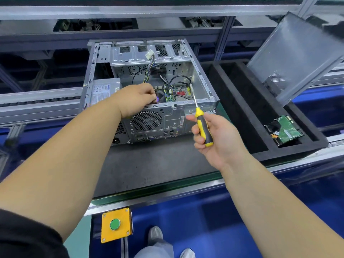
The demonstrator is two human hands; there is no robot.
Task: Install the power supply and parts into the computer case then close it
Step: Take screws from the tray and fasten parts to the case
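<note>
The open grey metal computer case point(167, 116) lies mid-bench. Our left hand point(137, 97) curls inside it; we cannot tell on what. Our right hand point(214, 140) grips the yellow-and-black screwdriver point(202, 123), whose tip could snag the loose cables point(149, 69).

Yellow button box point(116, 225) with green push button point(114, 224) fixed below near edge of workbench point(149, 170); grey aluminium conveyor frame point(130, 12) along far edge; blue floor point(186, 220) below; two white shoe covers point(156, 233) near bottom.
</note>
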